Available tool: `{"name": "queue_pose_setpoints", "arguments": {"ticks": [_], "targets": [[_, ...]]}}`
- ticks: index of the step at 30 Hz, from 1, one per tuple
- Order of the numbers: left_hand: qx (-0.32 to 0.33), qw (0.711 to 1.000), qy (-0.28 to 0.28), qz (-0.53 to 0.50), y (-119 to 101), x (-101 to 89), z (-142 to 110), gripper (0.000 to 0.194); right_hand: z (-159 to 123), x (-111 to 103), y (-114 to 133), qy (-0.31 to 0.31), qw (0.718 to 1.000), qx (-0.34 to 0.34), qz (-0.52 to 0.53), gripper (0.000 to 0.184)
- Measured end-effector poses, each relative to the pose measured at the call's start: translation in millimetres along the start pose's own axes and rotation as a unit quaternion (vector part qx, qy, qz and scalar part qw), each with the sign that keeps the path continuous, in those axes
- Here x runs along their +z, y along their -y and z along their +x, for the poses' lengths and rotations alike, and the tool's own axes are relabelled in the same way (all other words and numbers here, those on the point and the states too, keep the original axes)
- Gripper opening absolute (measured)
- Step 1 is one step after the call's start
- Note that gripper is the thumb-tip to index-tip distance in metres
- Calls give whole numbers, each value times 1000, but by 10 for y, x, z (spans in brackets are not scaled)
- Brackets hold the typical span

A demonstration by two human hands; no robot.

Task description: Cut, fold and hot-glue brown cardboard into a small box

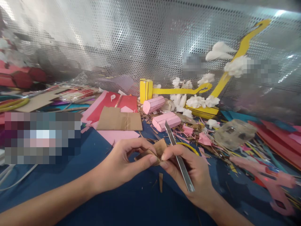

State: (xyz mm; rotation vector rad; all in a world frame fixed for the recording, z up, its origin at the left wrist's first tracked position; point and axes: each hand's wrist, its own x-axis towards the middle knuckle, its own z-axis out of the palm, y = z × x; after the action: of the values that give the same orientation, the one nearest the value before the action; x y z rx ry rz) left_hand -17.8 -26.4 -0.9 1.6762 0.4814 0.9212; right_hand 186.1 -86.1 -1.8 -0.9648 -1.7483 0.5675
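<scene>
Above the blue tabletop, my left hand (128,161) pinches a small folded piece of brown cardboard (161,146) between thumb and fingers. The thumb and index finger of my right hand (195,168) close on the near edge of that same piece. A slim metal craft knife (171,137) is also held in my right hand, lying across it between the fingers, its blade pointing up and away. Below my hands lies a thin cardboard strip (161,182). Just beyond the knife tip sits a pink faceted paper prism (162,122).
A pink glue gun (265,179) lies at the right, near a clear plastic piece (235,133). Behind stand yellow paper shapes (146,90) with white puffs. Flat cardboard (113,118) rests on red and pink sheets. Scraps cover the middle; a perforated metal panel (141,40) closes the back.
</scene>
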Motion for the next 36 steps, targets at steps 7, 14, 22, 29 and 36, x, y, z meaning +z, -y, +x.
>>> {"name": "queue_pose_setpoints", "arguments": {"ticks": [7,14,22,29,36], "targets": [[-1,1000,18,23,-4,-17,-12,18,-8,8,-12,-10,999,19,-25,8],[18,984,-3,178,98,-35,-21,50,12,-9,-58,-3,999,31,-39,6],[44,962,-52,264,116,-249,60,10,160,-532,-381,35,989,55,-134,31],[-14,961,-15,277,211,-175,54,80,165,-396,-220,85,995,57,16,31],[-84,991,-108,-10,125,-288,162,61,200,-742,-448,32,963,72,-259,36]]}}
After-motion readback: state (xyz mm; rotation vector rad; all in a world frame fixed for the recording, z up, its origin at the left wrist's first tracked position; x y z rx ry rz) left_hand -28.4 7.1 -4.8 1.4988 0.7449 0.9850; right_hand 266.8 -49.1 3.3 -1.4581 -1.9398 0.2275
